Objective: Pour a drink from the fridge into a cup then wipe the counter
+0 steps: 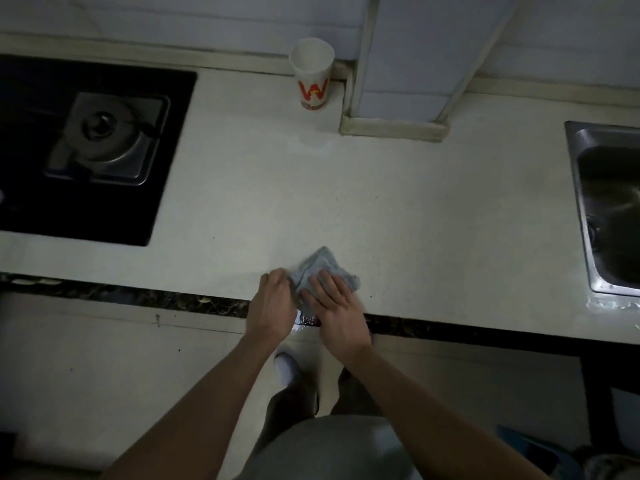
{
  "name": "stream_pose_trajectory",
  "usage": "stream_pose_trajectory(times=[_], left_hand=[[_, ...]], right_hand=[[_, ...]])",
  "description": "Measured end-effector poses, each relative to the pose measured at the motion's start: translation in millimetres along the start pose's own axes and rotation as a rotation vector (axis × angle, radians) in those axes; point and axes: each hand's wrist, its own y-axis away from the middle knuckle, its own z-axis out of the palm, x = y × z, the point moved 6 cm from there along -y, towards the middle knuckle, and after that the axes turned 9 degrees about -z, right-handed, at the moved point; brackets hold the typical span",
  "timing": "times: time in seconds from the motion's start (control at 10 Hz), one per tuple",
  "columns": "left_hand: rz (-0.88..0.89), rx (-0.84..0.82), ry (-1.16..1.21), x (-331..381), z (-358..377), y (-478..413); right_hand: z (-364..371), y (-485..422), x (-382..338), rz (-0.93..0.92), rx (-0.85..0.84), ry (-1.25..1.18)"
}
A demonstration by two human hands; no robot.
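The wiping stage seems to be under way. A white paper cup [312, 74] with a red letter on its side stands well beyond the hands, against the back wall; whether there is a drink in it cannot be told from this angle, and no bottle or carton is in sight, so the pouring looks finished (a judgement, not something shown). What is left is to work the cloth over the surface [398, 209].

The cloth [320, 268] is a small, pale blue-grey rag, crumpled and folded on itself, lying on the surface at its near edge. The right hand [337, 311] lies flat on top of it, fingers spread and pressing it down, with no grip around it. The left hand [272, 304] sits just beside the right one, its fingers curled and pinching the cloth's near-left corner.

Beyond the hands, toward the cup, there is a faint wet-looking patch on the surface [311, 142], which probably still needs a pass. Far out to the left of the left hand is a black gas hob [93, 147]; far out to the right of the right hand is a steel sink [609, 209].
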Motion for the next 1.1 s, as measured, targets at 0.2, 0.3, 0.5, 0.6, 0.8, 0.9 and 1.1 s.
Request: stream_pose_trajectory(times=[0.2,0.3,0.5,0.6,0.8,0.9,1.1], left_hand=[[0.200,-0.078,-0.029,59,24,2],[0.318,-0.095,-0.074,90,35,-1],[0.442,-0.077,-0.201,154,60,-14],[0.473,-0.054,-0.261,180,70,-24],[0.497,-0.074,-0.326,222,81,-31],[0.446,-0.090,-0.305,228,79,-33],[0.413,-0.199,-0.274,237,72,-39]], right_hand=[[-15,52,71,0.018,0.105,0.038],[-31,83,122,0.157,0.092,0.021],[-69,130,241,0.413,0.090,0.018],[-94,145,297,0.553,0.143,0.042],[-121,154,369,0.805,0.113,0.072],[-124,146,380,0.876,0.092,0.068],[-129,142,380,0.876,0.035,0.095]])
